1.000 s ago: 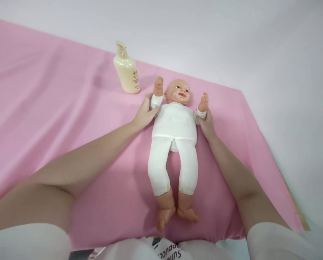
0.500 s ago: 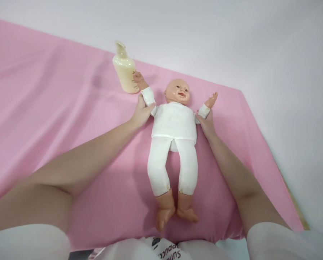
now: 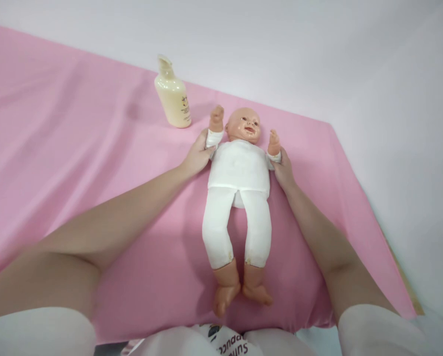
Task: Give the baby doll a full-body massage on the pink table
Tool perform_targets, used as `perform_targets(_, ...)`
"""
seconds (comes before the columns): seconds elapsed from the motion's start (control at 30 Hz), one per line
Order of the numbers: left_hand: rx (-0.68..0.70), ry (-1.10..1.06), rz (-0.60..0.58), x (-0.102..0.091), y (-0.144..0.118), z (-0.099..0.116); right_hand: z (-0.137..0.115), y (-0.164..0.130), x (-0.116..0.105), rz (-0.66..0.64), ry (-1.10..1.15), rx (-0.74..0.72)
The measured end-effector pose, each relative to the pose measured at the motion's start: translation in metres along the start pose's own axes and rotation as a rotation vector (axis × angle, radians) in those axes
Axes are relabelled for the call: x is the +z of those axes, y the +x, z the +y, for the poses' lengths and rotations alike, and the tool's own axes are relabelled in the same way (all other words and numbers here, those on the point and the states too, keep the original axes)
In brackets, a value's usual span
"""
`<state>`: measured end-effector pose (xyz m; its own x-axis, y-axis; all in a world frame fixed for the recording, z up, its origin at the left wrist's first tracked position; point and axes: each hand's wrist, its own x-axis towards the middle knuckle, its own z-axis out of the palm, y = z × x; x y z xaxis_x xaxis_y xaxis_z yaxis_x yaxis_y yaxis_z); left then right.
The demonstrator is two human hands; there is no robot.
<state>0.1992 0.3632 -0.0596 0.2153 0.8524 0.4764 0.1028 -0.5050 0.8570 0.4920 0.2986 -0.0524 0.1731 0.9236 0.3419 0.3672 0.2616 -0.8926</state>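
A baby doll (image 3: 239,170) in white shirt and white trousers lies on its back on the pink cloth (image 3: 95,148), head away from me, feet toward me. My left hand (image 3: 197,155) grips the doll's arm on the left side, by the sleeve. My right hand (image 3: 283,170) grips the doll's other arm by the sleeve. Both doll forearms point upward, close beside its head.
A cream lotion bottle (image 3: 172,96) with a pump top stands on the cloth, up and left of the doll's head. A white wall runs behind and to the right. The cloth's right edge drops off near the wall.
Half a second ago the doll's arms were spread outward, the left-side one touching the bottle; now both hands have brought them back in beside the head.
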Motion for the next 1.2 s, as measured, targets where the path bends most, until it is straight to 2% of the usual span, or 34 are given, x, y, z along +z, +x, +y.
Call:
perform_targets(0.13, 0.014, 0.084, -0.095, 0.0, -0.004, 0.016, 0.002, 0.0, 0.0, -0.037, -0.054, -0.052)
perform_targets(0.33, 0.047, 0.144, -0.114, -0.002, -0.005, 0.022, 0.005, 0.0, -0.002, -0.065, -0.139, -0.147)
perform_targets(0.57, -0.017, 0.095, -0.082, 0.001, -0.005, 0.024, -0.001, -0.001, 0.001, -0.019, -0.059, -0.058)
perform_targets(0.8, -0.087, 0.032, -0.013, -0.002, -0.003, 0.005, 0.006, 0.001, -0.002, 0.055, 0.006, 0.067)
perform_targets(1.07, -0.143, -0.04, 0.04, -0.002, 0.0, -0.009, 0.003, 0.003, -0.005, 0.007, -0.029, -0.106)
perform_targets(1.2, -0.125, -0.065, 0.061, -0.003, 0.0, -0.013, 0.002, 0.004, -0.005, 0.024, -0.027, -0.12)
